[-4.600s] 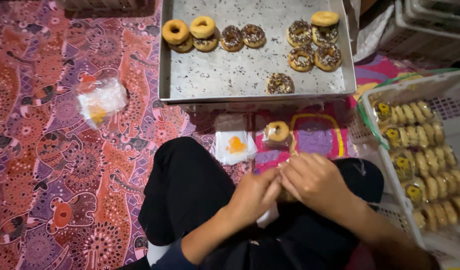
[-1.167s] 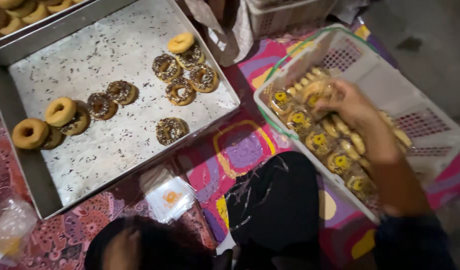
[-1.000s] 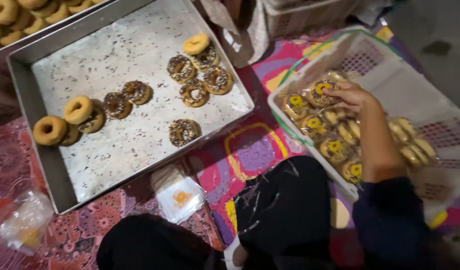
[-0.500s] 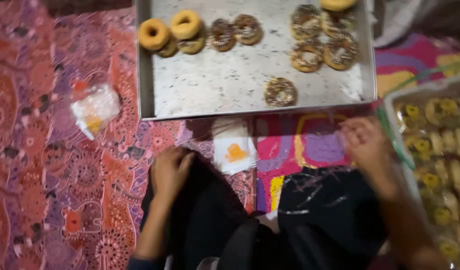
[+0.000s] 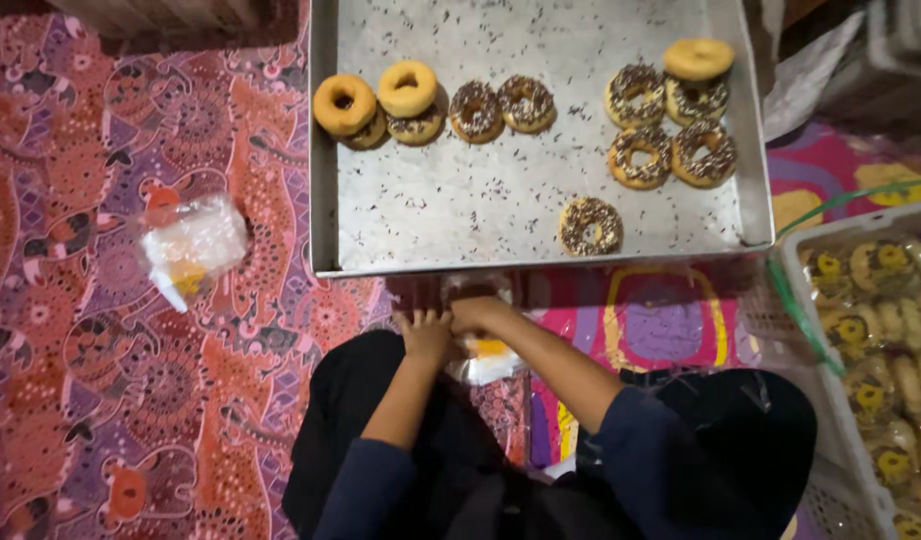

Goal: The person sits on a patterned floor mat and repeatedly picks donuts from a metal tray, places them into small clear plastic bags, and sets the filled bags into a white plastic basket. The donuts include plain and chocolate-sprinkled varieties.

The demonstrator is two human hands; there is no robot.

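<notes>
My left hand (image 5: 426,335) and my right hand (image 5: 478,315) meet just below the front edge of a metal tray (image 5: 431,215), over my dark-clothed lap. Both hands have their fingers closed on a small stack of clear plastic bags with an orange patch (image 5: 493,362) lying on the mat. The nearest doughnut is a single sprinkled one (image 5: 592,225) near the tray's front rim. Further back on the tray lie two plain doughnuts (image 5: 344,103) and several chocolate-sprinkled ones (image 5: 671,125).
A white plastic basket (image 5: 793,300) at the right holds several bagged doughnuts (image 5: 881,330). A crumpled bundle of clear bags (image 5: 196,245) lies on the patterned red mat (image 5: 101,400) to the left. A loose plastic sheet (image 5: 811,75) sits beyond the tray's right side.
My right hand has left the basket at the right and come back to the bag stack. My left hand has moved forward to meet it. The view has swung back over the tray.
</notes>
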